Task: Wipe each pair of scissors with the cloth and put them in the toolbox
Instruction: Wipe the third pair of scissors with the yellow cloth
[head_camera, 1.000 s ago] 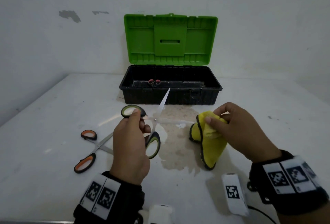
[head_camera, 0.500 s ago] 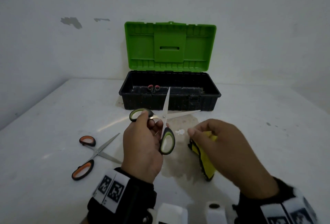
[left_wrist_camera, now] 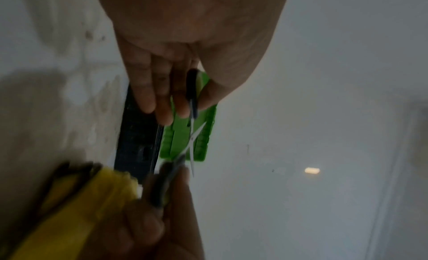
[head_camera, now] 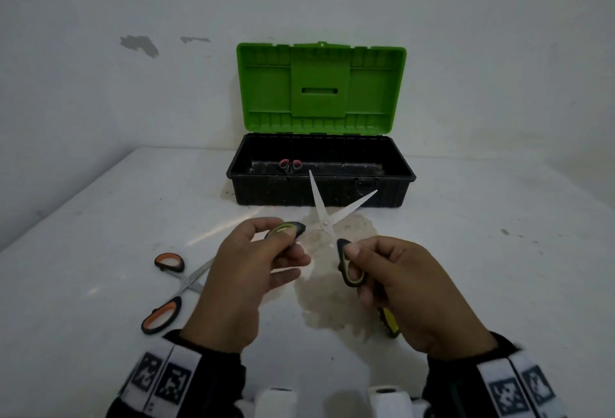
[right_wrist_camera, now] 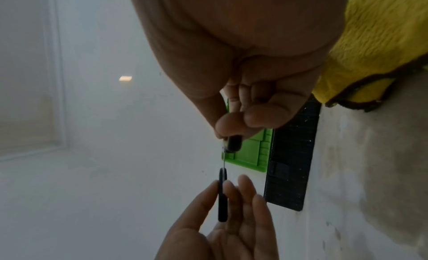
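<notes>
Both hands hold the green-and-black scissors (head_camera: 324, 217) above the table, blades spread and pointing at the toolbox (head_camera: 404, 181). My left hand (head_camera: 289, 241) pinches the left handle loop (left_wrist_camera: 192, 91) between thumb and fingers. My right hand (head_camera: 352, 267) pinches the right handle loop (right_wrist_camera: 231, 141). The yellow cloth (head_camera: 389, 324) lies on the table beneath my right hand, mostly hidden in the head view, plain in the right wrist view (right_wrist_camera: 382, 44). Orange-handled scissors (head_camera: 173, 291) lie open on the table to the left. Pink-handled scissors (head_camera: 290, 165) lie inside the toolbox.
The toolbox's green lid (head_camera: 319, 88) stands upright against the white wall behind. A pale stain (head_camera: 332, 301) marks the white table (head_camera: 100, 217) under my hands. The table's left edge runs diagonally along the wall.
My right hand let go of the yellow cloth and took the scissors' right handle. The scissors turned so the blades point at the toolbox. The cloth now lies on the table.
</notes>
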